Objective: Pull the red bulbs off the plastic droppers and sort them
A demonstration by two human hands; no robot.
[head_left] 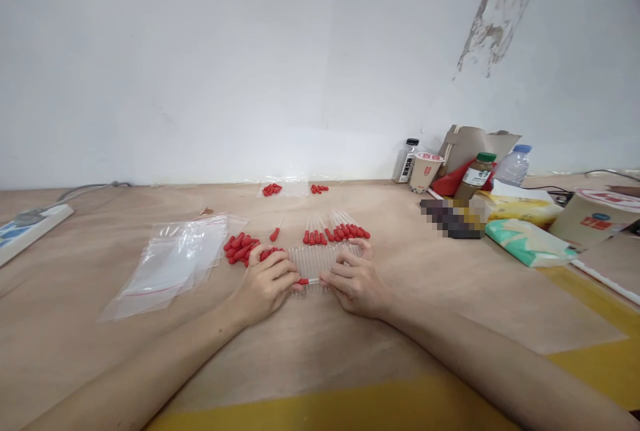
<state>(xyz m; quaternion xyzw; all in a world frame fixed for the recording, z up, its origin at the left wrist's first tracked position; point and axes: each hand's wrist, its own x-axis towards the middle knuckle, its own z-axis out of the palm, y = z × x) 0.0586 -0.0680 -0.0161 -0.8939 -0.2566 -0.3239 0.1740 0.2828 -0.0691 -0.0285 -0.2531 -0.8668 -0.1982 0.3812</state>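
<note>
My left hand (270,284) is closed on a red rubber bulb (303,281), with only its end showing past the fingertips. A clear glass dropper tube (315,281) runs from that bulb to my right hand (357,281), whose fingers pinch its other end. Under and behind both hands lies a row of bare glass tubes (315,259). Loose red bulbs (242,245) are heaped by my left hand, partly hidden by it. Beyond the tubes, several droppers with red bulbs (314,237) lie side by side, and a single dropper (275,233) lies apart to their left.
Clear zip bags (173,261) are spread at the left, near a white power strip (35,231). More small red bulbs (271,189) lie on plastic by the wall. Bottles (475,177), paper cups (425,172) and tissue packs (527,242) crowd the right side.
</note>
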